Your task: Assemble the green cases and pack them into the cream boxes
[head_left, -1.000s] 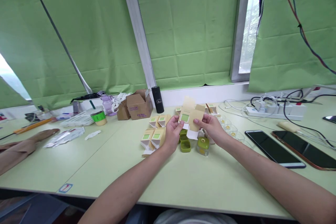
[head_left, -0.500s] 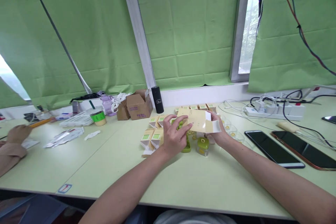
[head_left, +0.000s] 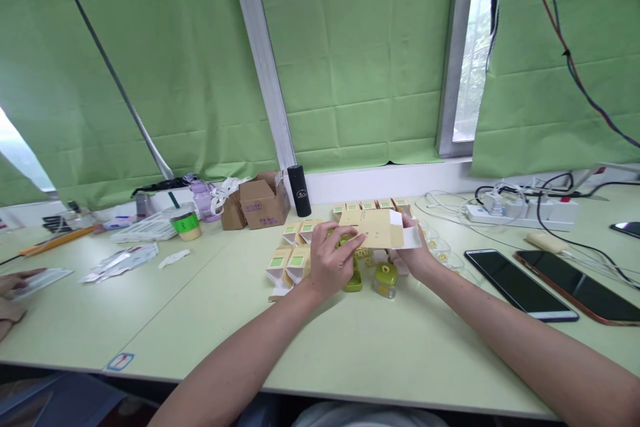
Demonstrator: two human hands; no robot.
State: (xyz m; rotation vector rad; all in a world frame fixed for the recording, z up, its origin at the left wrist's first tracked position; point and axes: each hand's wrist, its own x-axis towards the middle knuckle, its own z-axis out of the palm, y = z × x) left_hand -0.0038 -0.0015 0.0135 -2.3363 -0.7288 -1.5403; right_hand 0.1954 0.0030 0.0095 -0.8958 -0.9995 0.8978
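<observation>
A flat pale-yellow carton (head_left: 377,227) with white end flaps is held level above the table between both hands. My left hand (head_left: 334,257) grips its left end, fingers bent along the near side. At the right end my right hand (head_left: 415,247) is closed on the carton, its fingers partly hidden behind it. Just below sits a small clear container with a green lid (head_left: 385,279). Another green piece (head_left: 354,280) lies beside my left hand, partly covered. Several small cartons with green squares (head_left: 290,263) stand left of my hands, and more small cartons (head_left: 369,205) stand behind.
Clear plastic pieces (head_left: 443,250) lie right of my hand. Two phones (head_left: 520,283) and a power strip (head_left: 523,212) with cables are farther right. A brown box (head_left: 264,202), black cylinder (head_left: 299,191) and drink cup (head_left: 187,222) stand at the back left. A co-worker's hand (head_left: 20,280) rests far left.
The carton has been turned slightly and levelled in my hands. At far left, the co-worker's hand has let go of the orange tool and moved down to a pale flat item.
</observation>
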